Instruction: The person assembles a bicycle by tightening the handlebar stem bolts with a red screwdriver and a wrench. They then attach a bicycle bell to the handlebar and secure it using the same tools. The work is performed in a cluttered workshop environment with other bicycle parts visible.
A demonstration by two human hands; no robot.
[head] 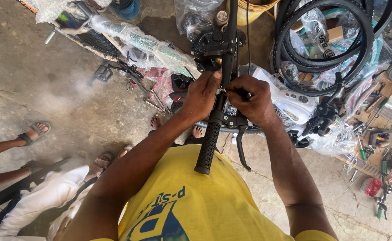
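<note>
Head view: my hands meet on a black handlebar (225, 67).
My left hand (201, 96) and right hand (251, 101) pinch closed around a small silvery fitting (221, 90) between them, above the knobbly rubber grip (208, 146) and curved brake lever (242, 147).

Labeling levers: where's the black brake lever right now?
In the head view, the black brake lever hangs centre frame below the right hand, just right of the black ribbed rubber handlebar grip, over the yellow shirt.
</note>
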